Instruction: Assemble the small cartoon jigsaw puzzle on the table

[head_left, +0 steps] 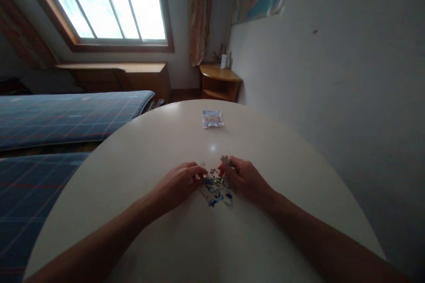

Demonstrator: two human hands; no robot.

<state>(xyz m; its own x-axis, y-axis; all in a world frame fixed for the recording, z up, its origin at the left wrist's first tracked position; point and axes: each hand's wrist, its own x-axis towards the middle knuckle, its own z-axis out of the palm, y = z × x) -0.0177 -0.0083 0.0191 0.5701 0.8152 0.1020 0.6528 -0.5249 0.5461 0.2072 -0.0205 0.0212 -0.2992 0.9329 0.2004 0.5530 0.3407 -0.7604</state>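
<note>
A small heap of loose jigsaw puzzle pieces (pixel 216 192), blue, white and dark, lies on the round white table (pixel 159 141). My right hand (pixel 244 177) is closed at the heap's right side, gripping a grey-brown jigsaw piece (pixel 225 159) that sticks out past the fingertips; whether it is one piece or several joined is too small to tell. On the heap's left side my left hand (pixel 184 180) has its thumb and fingertips drawn together at the pieces. What sits between those fingers, if anything, I cannot make out.
Farther back on the table lies a small printed picture sheet (pixel 213 119). Blue plaid mattresses or cushions (pixel 66 117) run along the left. A white wall (pixel 348 97) stands close on the right, with a wooden corner shelf (pixel 221 73) beyond the table.
</note>
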